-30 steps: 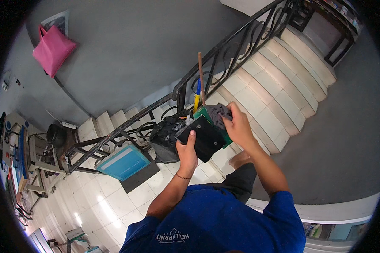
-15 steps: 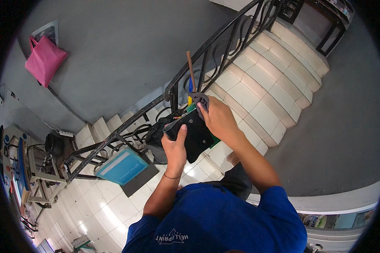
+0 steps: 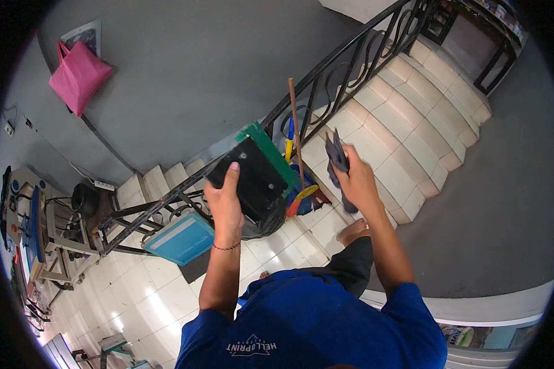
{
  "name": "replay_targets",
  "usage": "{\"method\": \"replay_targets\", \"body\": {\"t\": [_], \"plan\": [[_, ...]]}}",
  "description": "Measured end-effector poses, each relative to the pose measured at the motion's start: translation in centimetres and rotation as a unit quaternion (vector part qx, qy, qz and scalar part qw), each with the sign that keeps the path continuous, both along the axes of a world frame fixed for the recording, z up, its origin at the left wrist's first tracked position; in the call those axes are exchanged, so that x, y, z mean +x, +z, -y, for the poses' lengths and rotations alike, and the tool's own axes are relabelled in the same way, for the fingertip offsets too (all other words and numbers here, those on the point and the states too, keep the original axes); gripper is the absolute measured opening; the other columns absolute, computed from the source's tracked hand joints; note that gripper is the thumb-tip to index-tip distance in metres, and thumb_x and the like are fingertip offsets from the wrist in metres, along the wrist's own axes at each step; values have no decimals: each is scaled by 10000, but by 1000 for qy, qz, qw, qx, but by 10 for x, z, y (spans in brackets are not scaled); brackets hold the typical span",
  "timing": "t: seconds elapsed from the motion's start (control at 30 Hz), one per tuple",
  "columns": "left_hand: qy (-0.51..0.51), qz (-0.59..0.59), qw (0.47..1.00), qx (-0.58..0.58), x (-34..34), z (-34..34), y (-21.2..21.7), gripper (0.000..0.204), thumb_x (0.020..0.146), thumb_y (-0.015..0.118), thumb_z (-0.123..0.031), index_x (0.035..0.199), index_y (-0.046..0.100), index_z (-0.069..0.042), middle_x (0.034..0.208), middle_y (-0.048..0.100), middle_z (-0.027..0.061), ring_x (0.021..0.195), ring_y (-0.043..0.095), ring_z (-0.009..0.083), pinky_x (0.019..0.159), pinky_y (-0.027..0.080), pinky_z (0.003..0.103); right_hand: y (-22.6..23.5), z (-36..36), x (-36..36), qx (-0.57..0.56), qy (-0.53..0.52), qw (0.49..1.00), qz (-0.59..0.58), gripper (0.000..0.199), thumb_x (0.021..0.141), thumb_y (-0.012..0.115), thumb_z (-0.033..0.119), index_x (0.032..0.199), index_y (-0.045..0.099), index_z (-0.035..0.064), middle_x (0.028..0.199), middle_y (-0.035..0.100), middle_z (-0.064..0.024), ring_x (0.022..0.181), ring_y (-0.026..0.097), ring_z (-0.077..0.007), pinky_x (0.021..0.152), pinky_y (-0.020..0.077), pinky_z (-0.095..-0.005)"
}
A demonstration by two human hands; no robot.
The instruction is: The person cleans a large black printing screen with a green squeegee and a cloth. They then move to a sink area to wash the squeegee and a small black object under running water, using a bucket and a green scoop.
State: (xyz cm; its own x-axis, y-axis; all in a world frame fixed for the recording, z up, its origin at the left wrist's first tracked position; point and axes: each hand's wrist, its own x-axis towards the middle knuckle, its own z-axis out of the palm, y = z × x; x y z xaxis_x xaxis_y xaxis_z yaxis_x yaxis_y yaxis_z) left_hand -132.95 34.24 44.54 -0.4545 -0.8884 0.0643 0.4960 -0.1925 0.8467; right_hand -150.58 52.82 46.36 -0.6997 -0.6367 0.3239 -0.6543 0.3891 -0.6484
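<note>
My left hand (image 3: 226, 198) grips a flat black panel (image 3: 256, 178) by its near left side, thumb lying on the top face. Two round metal fittings show on the panel, and a green strip (image 3: 266, 154) runs along its far right edge. A crumpled dark grey cloth (image 3: 337, 158) is bunched in my closed right hand (image 3: 357, 179), held off to the right and apart from the panel. Beneath the panel, a black plastic bag (image 3: 268, 222) is partly covered.
A black railing (image 3: 335, 56) climbs beside tiled steps (image 3: 388, 126). By its foot stand a wooden stick (image 3: 295, 117) and an orange broom head (image 3: 297, 200). A blue framed panel (image 3: 180, 237) leans at the left. A pink bag (image 3: 80, 79) hangs on the grey wall.
My right hand has drawn the cloth away from the panel to the right. My left hand has shifted left with the panel and turned it, exposing more of the green strip.
</note>
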Motion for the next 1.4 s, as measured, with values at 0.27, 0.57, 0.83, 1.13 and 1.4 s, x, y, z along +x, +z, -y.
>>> {"method": "replay_targets", "body": {"t": [0.27,0.57,0.83,1.13,1.4], "plan": [[-110,-25,991,71,-10,-24,7,199,898,641,-143,1013,623,18,965,665,84,839,624,143,762,498,271,6,52,34,-97,158,964,-191,371,701,611,-60,1057,643,40,1023,575,-136,922,598,-324,796,489,-355],[-50,-52,984,162,-12,8,-33,251,892,642,-170,1050,607,22,998,666,108,872,641,197,802,514,333,-92,-23,33,48,200,975,-83,422,665,590,-64,1071,642,38,1024,576,-142,993,578,-337,844,485,-386],[-153,-108,947,259,-7,20,-44,319,923,581,-241,1122,584,9,1076,649,121,951,639,259,864,525,403,-43,0,22,-223,194,903,311,277,950,524,92,1180,582,-49,1195,502,-105,1101,503,-193,956,373,-270],[-170,-122,932,296,-11,3,-55,303,919,584,-237,1126,590,-17,1089,643,120,950,632,266,870,514,410,-60,22,36,-287,157,886,328,413,884,640,49,1271,519,-28,1261,521,-113,1022,584,-149,912,459,-247],[-38,-65,983,170,-11,-21,-25,286,932,568,-215,1087,597,24,1044,652,132,923,643,220,817,519,347,-55,27,46,-171,47,912,370,432,904,641,221,1216,534,-57,1035,628,-135,907,602,-127,794,481,-241]]}}
